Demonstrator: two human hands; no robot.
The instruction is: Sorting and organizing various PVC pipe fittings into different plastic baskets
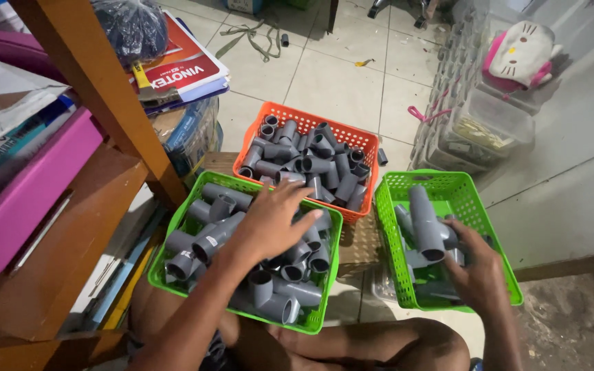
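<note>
We look down over our own knees at three plastic baskets on a tiled floor (pixel 324 82). Our left hand (pixel 273 220) hangs over the near green basket (pixel 173 227), fingers spread and slightly curled, palm down. It rests on or just above the heap of grey pipe fittings (pixel 269 288) that fills this basket; we cannot tell whether a fingertip actually closes on one. The fittings here are short elbows and sleeves lying every way, piled up to the rim.

Our right hand (pixel 476 271) is down in the second green basket (pixel 489 199), at its near right corner. The fingers are bent round the lower part of an assembled grey pipe piece (pixel 426 223), which stands tilted with its long tube pointing toward the far edge of that basket. A few more grey pieces lie under and beside it, near the basket's left wall.

Beyond both green baskets, touching the far edge of the left one, sits an orange basket (pixel 362 141), also heaped with grey fittings. The right green basket stands just beside the orange one's right corner.

At our left, a wooden shelf (pixel 97 75) rises with a slanted post; it holds a pink box (pixel 29 199), papers and a red and white folder (pixel 183 65). At the far right, clear plastic boxes (pixel 489 124) are stacked along a grey wall, with a white and pink soft bag (pixel 520 51) on top of them.
</note>
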